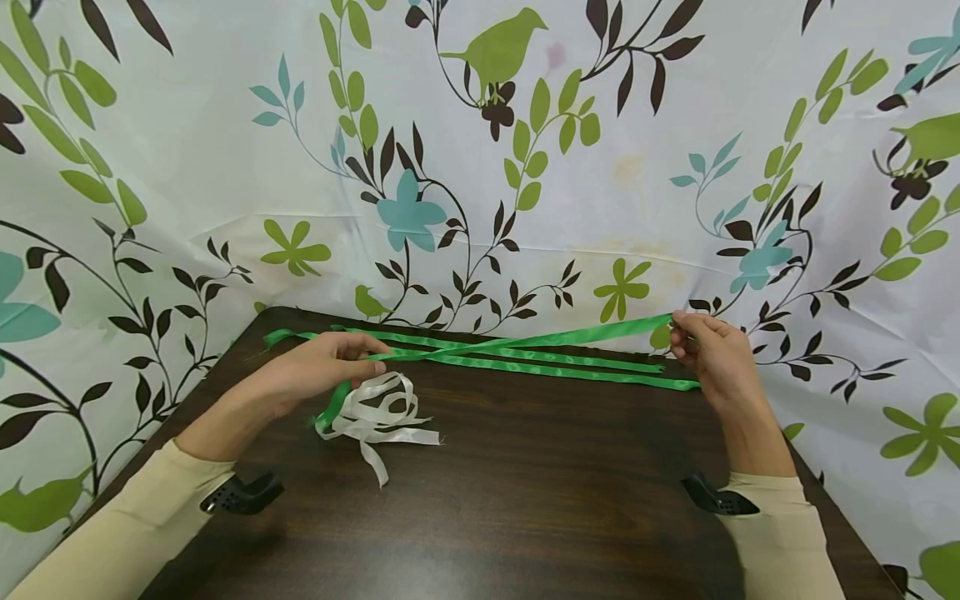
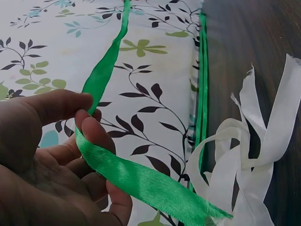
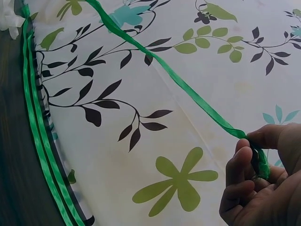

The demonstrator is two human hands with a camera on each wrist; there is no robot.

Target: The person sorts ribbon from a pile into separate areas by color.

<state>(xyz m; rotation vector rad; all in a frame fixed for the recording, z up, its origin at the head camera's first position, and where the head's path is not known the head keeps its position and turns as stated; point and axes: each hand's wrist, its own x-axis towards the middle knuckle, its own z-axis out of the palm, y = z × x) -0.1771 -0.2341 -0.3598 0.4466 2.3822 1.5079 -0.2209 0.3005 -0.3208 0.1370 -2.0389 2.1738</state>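
Note:
A green satin ribbon (image 1: 570, 335) is stretched between both hands above the back of the table. My left hand (image 1: 322, 367) pinches it near one end, between thumb and fingertips; a short tail (image 2: 141, 181) hangs below the fingers toward the white ribbons. At the far right, my right hand (image 1: 712, 350) pinches the other end, with a small bit (image 3: 263, 167) showing under the fingers. Two more green ribbons (image 1: 540, 369) lie roughly parallel along the table's back edge. Below the left hand sits a loose tangle of white ribbons (image 1: 382, 410).
The dark wood-grain table (image 1: 510, 483) spans the area below the hands. A white cloth (image 1: 480, 208) printed with leaves, flowers and birds hangs right behind its back edge and at both sides. Black wrist straps (image 1: 240, 493) show on both sleeves.

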